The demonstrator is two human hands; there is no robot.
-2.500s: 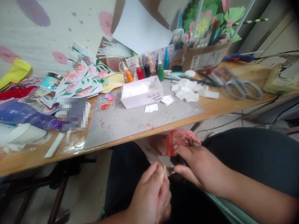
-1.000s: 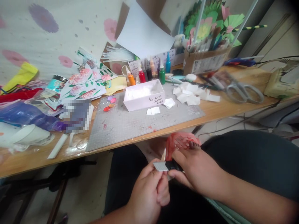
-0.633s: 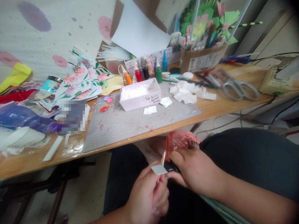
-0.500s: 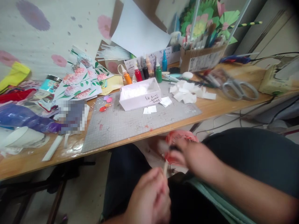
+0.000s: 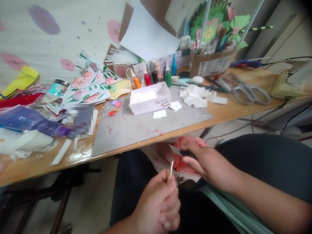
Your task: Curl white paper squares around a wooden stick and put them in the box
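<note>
Below the table edge, over my lap, my left hand (image 5: 159, 203) is closed on a thin pale stick (image 5: 171, 169) whose tip points up. My right hand (image 5: 207, 164) grips a utility knife (image 5: 181, 151) with a dark handle; its grey blade points left, just above and to the right of the stick's tip. A red mesh basket (image 5: 186, 157) sits on the floor behind the knife, partly hidden by my right hand.
The wooden table (image 5: 234, 110) carries a grey cutting mat (image 5: 146, 125), a white box (image 5: 149, 99), white paper squares (image 5: 198, 97), paint bottles (image 5: 157, 74), large scissors (image 5: 251, 92), flower prints (image 5: 86, 86), a cardboard box of tools (image 5: 212, 61) and plastic cups (image 5: 31, 141).
The knife was drawn along the stick, then my right hand pulled it away and up. The blade now points left above the stick tip. My left hand sank slightly.
</note>
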